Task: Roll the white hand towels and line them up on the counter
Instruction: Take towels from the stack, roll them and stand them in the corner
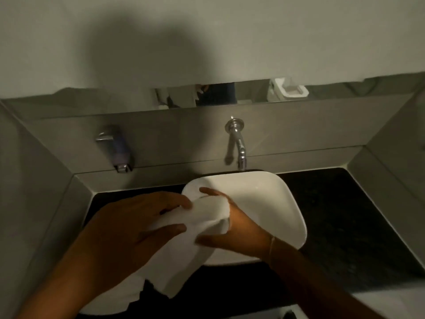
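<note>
You are mid-roll at lower centre: your left hand [128,229] and right hand [232,226] both curl around the soft white hand towel [202,217], over the white ceramic basin [276,203]. Next, I judge, wind in the loose tail (hanging lower left) before setting it on the black counter [345,215]

A washroom is shown, most likely in a public or commercial building. A white rounded-square ceramic basin [264,196] is set on a black speckled stone bench [349,217], and a chrome wall-mounted tap [236,143] is fixed above it. A chrome-and-purple wall-mounted soap dispenser [117,149] is seen on the grey tiled wall [174,134], below a mirror strip [250,92].
</note>
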